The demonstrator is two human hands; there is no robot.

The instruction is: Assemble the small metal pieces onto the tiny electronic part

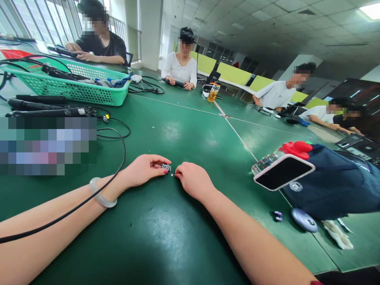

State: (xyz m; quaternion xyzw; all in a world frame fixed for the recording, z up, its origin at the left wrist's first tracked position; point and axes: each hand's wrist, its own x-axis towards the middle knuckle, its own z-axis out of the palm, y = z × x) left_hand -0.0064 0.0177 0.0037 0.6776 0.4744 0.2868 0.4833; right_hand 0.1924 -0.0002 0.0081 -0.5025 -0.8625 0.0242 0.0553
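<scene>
My left hand (144,169) rests on the green table (184,130) and pinches a tiny dark electronic part (166,167) between thumb and fingertips. A pale bangle sits on that wrist, and a black cable runs across the forearm. My right hand (191,179) lies just right of it, fingers curled, pinching a very small white piece (172,174) at its fingertips. The two hands are a few centimetres apart, the small pieces almost touching.
A phone (283,171) leans on a dark blue bag (335,182) with a red-capped bottle at right. A green basket (68,81) with cables and black tools stands at back left. Several other people sit around the table. A small dark object (278,215) and an oval case (304,219) lie near the bag.
</scene>
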